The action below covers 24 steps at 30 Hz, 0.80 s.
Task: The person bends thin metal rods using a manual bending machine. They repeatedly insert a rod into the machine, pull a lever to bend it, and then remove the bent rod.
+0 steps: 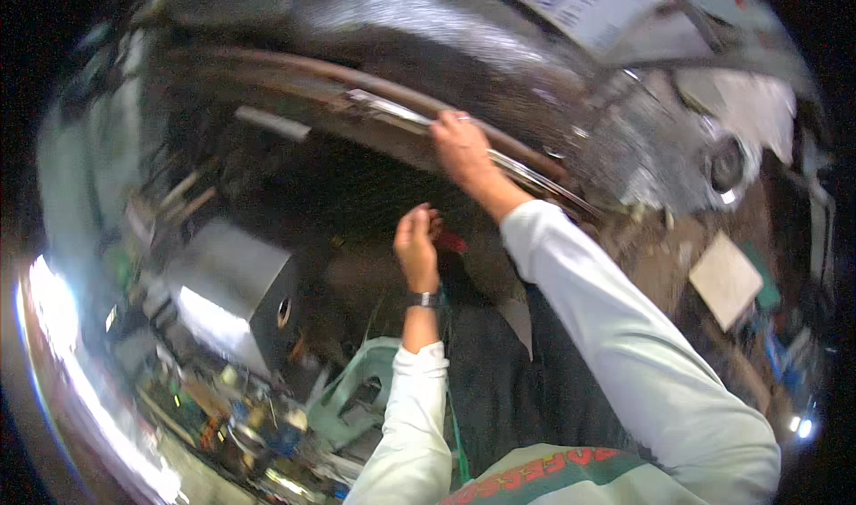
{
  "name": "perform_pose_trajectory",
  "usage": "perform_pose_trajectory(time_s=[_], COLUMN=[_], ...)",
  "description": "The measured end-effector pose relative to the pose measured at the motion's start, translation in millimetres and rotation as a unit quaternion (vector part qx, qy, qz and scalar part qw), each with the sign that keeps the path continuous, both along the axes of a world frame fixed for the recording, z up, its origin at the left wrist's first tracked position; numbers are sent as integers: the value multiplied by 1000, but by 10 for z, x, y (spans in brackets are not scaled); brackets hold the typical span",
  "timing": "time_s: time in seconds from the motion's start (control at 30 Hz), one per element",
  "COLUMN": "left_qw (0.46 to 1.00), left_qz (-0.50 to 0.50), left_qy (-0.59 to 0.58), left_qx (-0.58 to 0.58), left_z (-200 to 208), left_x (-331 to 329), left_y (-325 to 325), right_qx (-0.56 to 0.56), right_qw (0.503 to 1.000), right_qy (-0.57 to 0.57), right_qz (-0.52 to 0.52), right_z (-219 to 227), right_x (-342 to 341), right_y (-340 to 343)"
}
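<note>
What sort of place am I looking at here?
Probably a workshop or repair bay: the right hand rests on a long metal strip along a curved rusty rim, and cluttered tools and parts lie below.

Dark open gap below metal strip (464, 144); grey box (236, 295) blocks left, curved rim (294, 68) above.

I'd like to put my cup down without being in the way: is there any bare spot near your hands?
Little. The dark flat patch between the left hand and the grey metal box looks bare, though blurred. The right hand rests on the long metal strip at the curved edge. The lower left, around the green plastic chair, is crowded with small clutter.
</note>
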<state>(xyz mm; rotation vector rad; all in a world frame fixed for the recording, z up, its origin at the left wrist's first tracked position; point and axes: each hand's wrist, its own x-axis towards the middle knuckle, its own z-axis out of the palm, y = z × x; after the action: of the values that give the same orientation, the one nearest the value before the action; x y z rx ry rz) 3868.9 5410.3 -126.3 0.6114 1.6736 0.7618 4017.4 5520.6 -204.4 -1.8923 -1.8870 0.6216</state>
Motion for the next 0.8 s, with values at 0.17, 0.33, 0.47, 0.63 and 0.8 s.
perform_pose_trajectory(time_s=[0.17, 0.33, 0.47, 0.63, 0.8], left_qw=[999, 997, 984, 913, 852], left_qz=[-35, -73, -139, -290, -379], left_qy=[13, 20, 102, 216, 249], left_qx=[-22, -10, 41, 191, 262], left_z=[26, -28, -75, -65, -150], left_x=[-46, -8, -47, 363, 943], left_y=[63, 135, 209, 501, 635], right_qx=[-6, 5, -46, -66, -200], right_qw=[994, 994, 991, 967, 967], right_qy=[-13, 29, 106, 121, 120], right_qz=[-111, -109, -62, -214, -100], right_z=[-68, -52, 384, 582, 132], right_x=[-27, 299, 696, 1810, 2315], right_y=[-108, -172, -435, -1549, -2210])
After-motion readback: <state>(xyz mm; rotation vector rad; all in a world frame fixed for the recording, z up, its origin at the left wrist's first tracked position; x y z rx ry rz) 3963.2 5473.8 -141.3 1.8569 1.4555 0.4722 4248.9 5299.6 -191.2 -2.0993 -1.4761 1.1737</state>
